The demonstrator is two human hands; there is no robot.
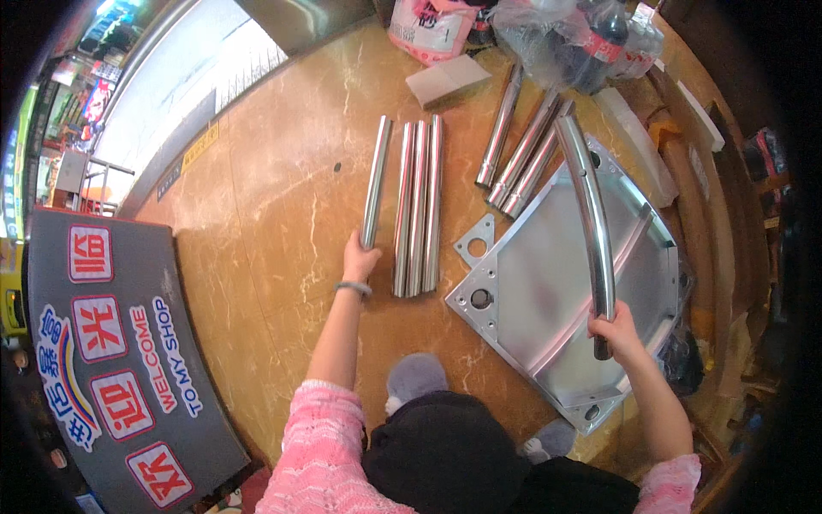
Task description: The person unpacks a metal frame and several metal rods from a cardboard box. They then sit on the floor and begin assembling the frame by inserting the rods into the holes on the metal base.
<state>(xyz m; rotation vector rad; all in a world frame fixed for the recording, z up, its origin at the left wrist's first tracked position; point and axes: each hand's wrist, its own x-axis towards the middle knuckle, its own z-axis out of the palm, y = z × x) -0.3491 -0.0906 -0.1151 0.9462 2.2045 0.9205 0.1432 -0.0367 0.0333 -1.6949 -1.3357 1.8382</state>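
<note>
My left hand (359,259) is closed around the lower end of a straight shiny metal tube (377,178). Just right of it, several similar straight tubes (418,206) lie side by side on the floor. My right hand (617,332) grips a longer, slightly curved metal tube (587,206) near its lower end. That tube passes over a silver metal panel (548,283) with raised edges and holed corner plates. A small triangular plate (476,242) with a round hole lies at the panel's left corner. Beyond it rest several tubes with stepped ends (527,154).
A grey doormat (163,283) with red and white lettering lies at left. At the back are a pink and white bag (431,30), a flat pale piece (448,80) and a dark drink bottle (591,51) in clear plastic. Cardboard (685,180) lines the right side.
</note>
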